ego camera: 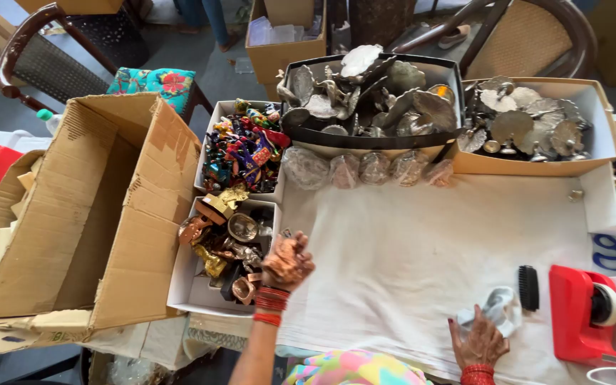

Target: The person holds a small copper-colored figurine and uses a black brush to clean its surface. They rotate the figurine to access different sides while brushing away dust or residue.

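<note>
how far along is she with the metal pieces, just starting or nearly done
Early, by the look of it. Done: five wrapped pieces lie in a row along the white cloth. In hand: left hand reaches into the white box of brass items; right hand rests on a clear wrapper. Left: the full trays of silver pieces.

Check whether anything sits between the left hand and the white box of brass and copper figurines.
Nothing visible does. The left hand is already at the right rim of the white box of brass and copper figurines, apparently touching the pieces inside.
</note>
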